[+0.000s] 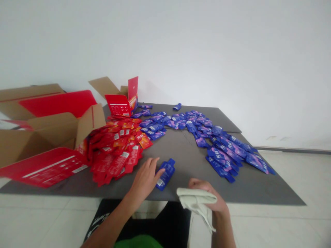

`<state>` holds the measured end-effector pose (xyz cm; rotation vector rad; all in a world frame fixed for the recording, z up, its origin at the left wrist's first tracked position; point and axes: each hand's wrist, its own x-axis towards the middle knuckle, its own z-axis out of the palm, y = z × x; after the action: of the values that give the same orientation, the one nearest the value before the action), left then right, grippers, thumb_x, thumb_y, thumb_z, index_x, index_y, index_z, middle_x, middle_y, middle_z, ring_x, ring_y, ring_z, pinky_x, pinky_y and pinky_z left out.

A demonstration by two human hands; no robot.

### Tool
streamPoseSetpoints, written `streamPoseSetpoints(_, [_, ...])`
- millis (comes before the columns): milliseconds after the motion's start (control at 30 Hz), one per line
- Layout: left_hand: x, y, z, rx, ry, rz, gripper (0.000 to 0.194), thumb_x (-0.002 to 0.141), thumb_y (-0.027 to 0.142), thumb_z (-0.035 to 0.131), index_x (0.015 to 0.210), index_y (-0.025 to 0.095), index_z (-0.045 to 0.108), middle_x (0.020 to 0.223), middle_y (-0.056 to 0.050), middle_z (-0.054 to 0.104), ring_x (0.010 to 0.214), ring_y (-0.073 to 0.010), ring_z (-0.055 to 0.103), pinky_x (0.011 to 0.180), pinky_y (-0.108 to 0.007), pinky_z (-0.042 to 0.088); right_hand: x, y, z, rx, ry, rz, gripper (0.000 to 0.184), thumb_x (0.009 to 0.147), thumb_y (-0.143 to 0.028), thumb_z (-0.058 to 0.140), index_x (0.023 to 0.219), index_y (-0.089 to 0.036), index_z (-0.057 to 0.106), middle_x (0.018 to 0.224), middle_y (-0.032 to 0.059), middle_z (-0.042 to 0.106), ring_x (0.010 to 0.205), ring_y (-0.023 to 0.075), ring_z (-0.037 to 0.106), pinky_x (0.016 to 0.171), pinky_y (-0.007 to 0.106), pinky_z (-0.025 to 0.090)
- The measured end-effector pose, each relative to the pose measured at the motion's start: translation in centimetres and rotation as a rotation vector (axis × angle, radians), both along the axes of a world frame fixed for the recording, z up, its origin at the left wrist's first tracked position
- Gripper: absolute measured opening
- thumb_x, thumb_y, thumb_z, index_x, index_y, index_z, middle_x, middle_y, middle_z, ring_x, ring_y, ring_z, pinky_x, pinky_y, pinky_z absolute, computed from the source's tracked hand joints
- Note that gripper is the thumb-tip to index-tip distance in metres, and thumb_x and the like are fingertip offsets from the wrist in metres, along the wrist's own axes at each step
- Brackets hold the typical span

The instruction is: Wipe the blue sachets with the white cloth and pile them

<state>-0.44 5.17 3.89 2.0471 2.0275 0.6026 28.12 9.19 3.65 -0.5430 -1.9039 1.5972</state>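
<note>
A blue pouch [168,172] with a narrow neck lies flat near the front edge of the table, its printed side with a white label up. My left hand [146,177] is just left of it, fingers stretched out, with the thumb over the pouch's left edge; I cannot tell if it touches. To the right, my right hand [207,189] is closed around a folded pale cloth [196,198], which hangs down over the table edge.
Red pouches [121,151] lie heaped at left beside a large open carton [54,165]. A smaller open carton [119,105] stands behind them. Blue pouches [227,150] spread in an arc across the back and right of the grey table [181,148], before a white wall.
</note>
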Motion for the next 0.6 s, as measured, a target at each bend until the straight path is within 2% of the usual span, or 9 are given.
streamPoseSetpoints(100, [0.0, -2.7, -0.5, 0.190, 0.044, -0.150, 0.048, 0.103, 0.041, 0.057, 0.147, 0.024, 0.050, 0.146, -0.013, 0.055, 0.133, -0.0286, 0.056, 0.111, -0.045, 0.048, 0.0, 0.1, -0.3, -0.013, 0.002, -0.140, 0.047, 0.084, -0.062, 0.076, 0.078, -0.015, 0.074, 0.080, 0.0040, 0.061, 0.071, 0.0159, 0.054, 0.065, 0.026, 0.046])
streamPoseSetpoints(200, [-0.3, -5.3, -1.0, 0.220, 0.094, -0.329, 0.041, 0.102, 0.037, 0.060, 0.141, 0.025, 0.058, 0.148, -0.011, 0.056, 0.134, -0.0287, 0.054, 0.111, -0.046, 0.049, -0.2, 0.0, -1.1, -0.111, -0.005, -0.347, 0.035, 0.085, -0.052, 0.079, 0.090, -0.017, 0.077, 0.090, 0.0048, 0.068, 0.077, 0.0175, 0.060, 0.070, 0.027, 0.050])
streamPoseSetpoints(267, [-0.5, -6.5, -1.5, 0.225, 0.129, -0.395, 0.038, 0.102, 0.035, 0.061, 0.138, 0.023, 0.062, 0.147, -0.011, 0.058, 0.134, -0.0287, 0.054, 0.110, -0.046, 0.050, -0.4, 0.0, -1.7, -0.173, -0.015, -0.468, 0.033, 0.085, -0.049, 0.080, 0.096, -0.018, 0.077, 0.094, 0.0049, 0.072, 0.083, 0.0197, 0.064, 0.076, 0.029, 0.053])
streamPoseSetpoints(400, [-0.8, -7.3, -2.7, 0.248, 0.169, -0.427, 0.040, 0.102, 0.033, 0.061, 0.139, 0.020, 0.063, 0.146, -0.010, 0.062, 0.136, -0.0270, 0.055, 0.110, -0.043, 0.051, -1.1, 0.3, -2.3, -0.195, -0.059, -0.590, 0.031, 0.087, -0.045, 0.079, 0.106, -0.020, 0.078, 0.100, 0.0051, 0.076, 0.090, 0.0220, 0.068, 0.081, 0.031, 0.055])
streamPoseSetpoints(600, [-0.5, -6.7, -4.3, 0.413, 0.156, -0.368, 0.039, 0.101, 0.042, 0.062, 0.132, 0.019, 0.068, 0.134, -0.009, 0.071, 0.125, -0.0258, 0.064, 0.106, -0.040, 0.054, -1.7, 0.8, -2.4, -0.022, -0.079, -0.656, 0.027, 0.091, -0.043, 0.074, 0.099, -0.019, 0.081, 0.105, 0.0067, 0.077, 0.097, 0.0247, 0.070, 0.085, 0.034, 0.056])
